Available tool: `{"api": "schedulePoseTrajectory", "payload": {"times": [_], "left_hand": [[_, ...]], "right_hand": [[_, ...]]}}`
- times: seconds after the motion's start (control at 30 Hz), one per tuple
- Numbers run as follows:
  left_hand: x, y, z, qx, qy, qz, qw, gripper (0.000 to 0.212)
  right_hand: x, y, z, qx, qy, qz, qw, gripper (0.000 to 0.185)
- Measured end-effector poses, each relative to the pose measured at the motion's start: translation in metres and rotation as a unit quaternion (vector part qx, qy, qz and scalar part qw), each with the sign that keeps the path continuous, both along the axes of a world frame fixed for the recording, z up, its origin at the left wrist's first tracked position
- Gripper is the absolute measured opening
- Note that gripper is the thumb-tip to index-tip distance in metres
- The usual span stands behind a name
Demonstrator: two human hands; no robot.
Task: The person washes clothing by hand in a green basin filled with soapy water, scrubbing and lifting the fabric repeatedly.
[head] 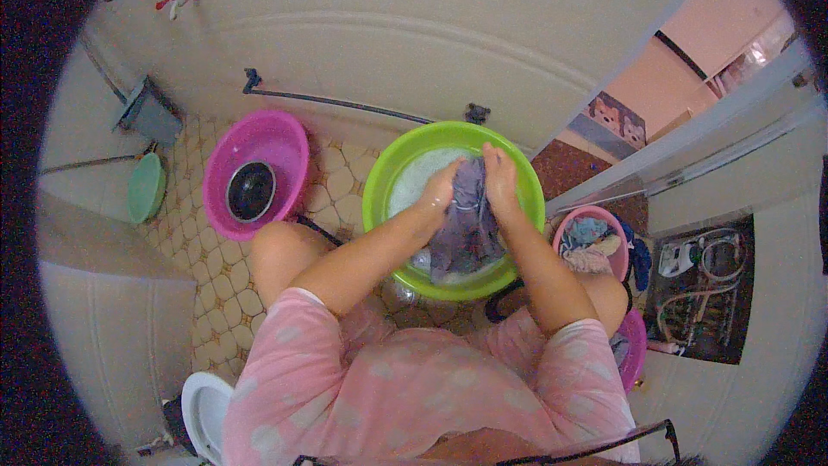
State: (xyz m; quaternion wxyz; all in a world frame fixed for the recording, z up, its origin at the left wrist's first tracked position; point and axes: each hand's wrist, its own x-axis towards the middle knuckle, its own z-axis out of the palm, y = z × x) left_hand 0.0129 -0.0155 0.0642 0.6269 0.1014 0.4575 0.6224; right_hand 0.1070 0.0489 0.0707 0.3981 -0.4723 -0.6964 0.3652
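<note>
A lime-green plastic basin with sudsy water stands on the floor between my knees. Over it I hold a wet grey-purple cloth garment, whose lower part hangs into the basin. My left hand grips the garment's upper left edge. On its upper right edge lies my right hand, with the fingers pointing up and away from me; how firmly they close on the cloth is hard to see. The garment's folds hang between both hands.
A magenta basin holding a dark round bowl is at the left on the tiled floor. Beyond it are a green basin and a grey bin. Right of my knee stand a pink basin of clothes and a magenta one.
</note>
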Motion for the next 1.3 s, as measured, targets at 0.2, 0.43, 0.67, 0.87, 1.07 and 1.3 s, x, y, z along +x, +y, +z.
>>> {"api": "schedulePoseTrajectory", "payload": {"times": [0.2,0.43,0.67,0.87,1.07,1.3], "left_hand": [[-0.076,0.014,-0.033,-0.017,0.072,0.069,0.995,0.041],[-0.045,-0.002,-0.01,-0.006,0.704,-0.018,0.71,0.031],[-0.038,-0.003,-0.046,-0.016,0.769,-0.099,0.631,0.029],[-0.042,0.01,-0.085,-0.055,0.722,-0.148,0.674,0.031],[-0.055,0.032,-0.099,-0.02,0.416,0.006,0.909,0.036],[-0.027,0.012,-0.008,0.006,0.022,-0.035,0.999,0.035]], "right_hand": [[0.028,0.033,-0.017,-0.22,0.162,0.05,0.961,0.03],[0.009,0.001,-0.01,0.08,-0.138,0.059,0.985,0.044],[-0.008,-0.016,-0.043,0.067,-0.348,0.121,0.927,0.039],[-0.012,0.009,-0.096,0.094,-0.311,0.119,0.938,0.032],[-0.041,-0.006,-0.076,0.038,-0.113,0.03,0.992,0.023],[-0.031,-0.02,-0.021,0.058,-0.142,0.082,0.985,0.03]]}}
